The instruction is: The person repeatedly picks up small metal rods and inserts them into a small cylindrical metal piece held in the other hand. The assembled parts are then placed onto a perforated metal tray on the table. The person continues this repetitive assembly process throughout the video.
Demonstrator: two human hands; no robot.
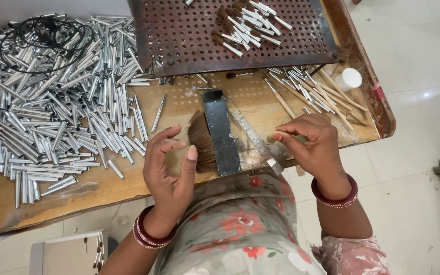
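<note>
Left hand open beside one hair tuft; right hand pinches one small ferrule; countless tubes lie left.

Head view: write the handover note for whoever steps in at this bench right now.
Left hand: open, empty, beside the brown bristle tuft.
Right hand: fingers pinch a small piece near the metal ruler; what it is can't be told.
Silver tubes heaped at left.
Finished brushes lie on the perforated tray.
Wooden handles wait at right.
Most tubes unused.
</note>
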